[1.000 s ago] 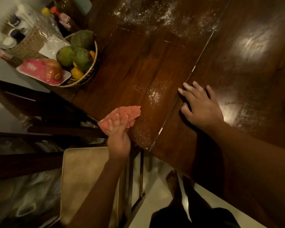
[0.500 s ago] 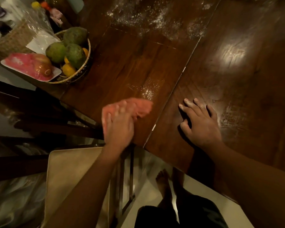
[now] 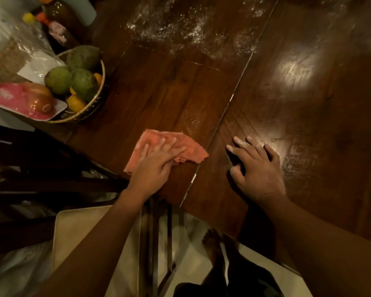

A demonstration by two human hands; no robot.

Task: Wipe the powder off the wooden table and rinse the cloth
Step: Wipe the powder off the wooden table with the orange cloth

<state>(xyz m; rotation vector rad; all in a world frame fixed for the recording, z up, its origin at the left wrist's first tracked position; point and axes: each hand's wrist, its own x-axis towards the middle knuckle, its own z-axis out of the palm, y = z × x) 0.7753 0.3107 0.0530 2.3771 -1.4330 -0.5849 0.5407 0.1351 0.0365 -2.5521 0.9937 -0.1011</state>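
Wiping: left hand (image 3: 152,168) flat on cloth (image 3: 193,151), grip released (right hand (image 3: 257,172) too).
Press evenly toward the powder (image 3: 192,122) just ahead.

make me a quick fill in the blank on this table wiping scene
1. The left hand presses a pink ____ onto the table.
2. The right hand rests on the wood and holds ____.
3. The thickest powder lies on the ____ side of both hands from the person.
4. The basket holds ____.

Missing words: cloth; nothing; far; fruit.
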